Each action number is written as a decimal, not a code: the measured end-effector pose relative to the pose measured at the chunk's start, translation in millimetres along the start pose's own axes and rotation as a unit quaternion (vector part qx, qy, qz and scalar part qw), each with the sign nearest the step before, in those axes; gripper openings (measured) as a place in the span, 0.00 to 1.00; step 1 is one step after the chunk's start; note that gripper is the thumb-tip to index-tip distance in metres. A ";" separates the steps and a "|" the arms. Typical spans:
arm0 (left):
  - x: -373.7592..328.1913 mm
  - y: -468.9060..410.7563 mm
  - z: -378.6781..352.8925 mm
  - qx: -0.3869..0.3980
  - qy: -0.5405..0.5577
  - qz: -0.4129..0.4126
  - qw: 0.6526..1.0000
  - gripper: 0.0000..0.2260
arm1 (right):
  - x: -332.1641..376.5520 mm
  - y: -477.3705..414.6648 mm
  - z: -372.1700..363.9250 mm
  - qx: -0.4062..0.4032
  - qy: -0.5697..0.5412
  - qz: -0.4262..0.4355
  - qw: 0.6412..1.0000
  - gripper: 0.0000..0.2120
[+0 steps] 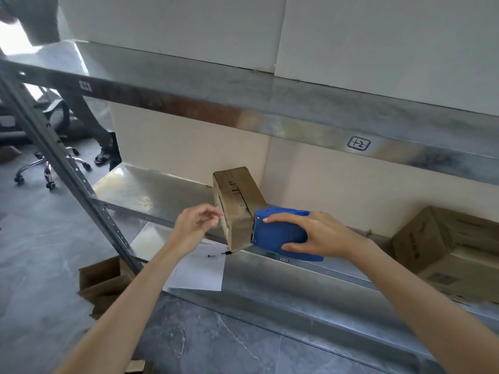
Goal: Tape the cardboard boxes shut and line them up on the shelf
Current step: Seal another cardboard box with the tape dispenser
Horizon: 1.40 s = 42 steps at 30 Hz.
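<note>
— How far along? From the left, please.

— Probably around the middle, hard to say more. On the floor at far left, only flat cardboard point(102, 282), not folded up yet. On the middle shelf point(151, 190), at its front edge, the small box point(237, 211), apparently being taped right now. Just beside its left face, the left hand point(195, 225) with fingertips drawn together; pinching a tape end or nothing, cannot tell. Pressed against its right face, the blue tape dispenser point(280, 230), gripped all around by the right hand point(318, 236). Further right, well apart, seemingly on the same shelf, the big box point(445, 252), tilted and not lined up. Taped or not, impossible to judge.

— Any writing to read?

— On the upper shelf edge, at left, a small sticker point(85, 86) like "H". More to the right, a handwritten label point(359, 143), perhaps "+2" or "12". On the big box, dark print, too blurred to read.
</note>
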<state>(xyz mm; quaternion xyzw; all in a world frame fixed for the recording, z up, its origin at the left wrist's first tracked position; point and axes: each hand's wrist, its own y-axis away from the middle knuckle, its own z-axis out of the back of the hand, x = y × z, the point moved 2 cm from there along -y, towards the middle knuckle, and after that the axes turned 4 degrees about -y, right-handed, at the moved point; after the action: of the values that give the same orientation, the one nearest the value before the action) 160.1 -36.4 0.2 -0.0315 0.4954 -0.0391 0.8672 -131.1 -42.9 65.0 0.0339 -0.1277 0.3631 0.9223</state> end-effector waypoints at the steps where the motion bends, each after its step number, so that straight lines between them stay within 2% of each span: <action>1: 1.2 1.0 -5.2 0.006 0.001 0.001 1.000 0.11 | -2.1 0.8 -0.5 0.003 0.003 -0.002 1.000 0.27; 6: 4.8 0.7 -22.2 -0.001 0.019 -0.005 1.000 0.08 | -6.4 0.3 -1.2 0.011 -0.012 -0.017 1.000 0.27; 13: 17.3 -7.6 -34.9 -0.053 -0.026 -0.011 0.998 0.12 | -4.2 -5.4 -4.3 0.025 -0.017 -0.024 0.999 0.27; 18: 30.0 -10.3 -47.5 -0.073 -0.059 -0.065 0.993 0.17 | -4.9 -7.7 -6.3 0.038 -0.020 -0.025 0.999 0.27; 26: 42.2 -14.5 -61.1 -0.089 -0.054 -0.110 0.988 0.18 | -8.6 -9.4 -13.3 0.033 -0.008 -0.033 0.999 0.27; 32: 38.9 -13.5 -58.6 -0.132 -0.176 -0.111 0.969 0.16 | -8.1 -12.1 -12.0 0.035 -0.007 -0.039 0.999 0.27; 39: 40.1 -26.6 -60.6 -0.117 -0.165 -0.114 0.973 0.10 | -8.4 -15.3 -13.0 0.032 -0.007 -0.045 0.998 0.28; 42: 40.5 -27.8 -63.7 -0.127 -0.170 -0.114 0.971 0.10 | -8.5 -15.4 -12.1 0.035 -0.009 -0.046 0.998 0.28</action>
<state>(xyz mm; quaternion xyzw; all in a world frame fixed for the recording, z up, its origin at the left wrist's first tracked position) 124.7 -69.0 -64.2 -0.2035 0.3345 -0.0683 0.9176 -124.1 -57.9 51.6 0.0751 -0.1211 0.3242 0.9352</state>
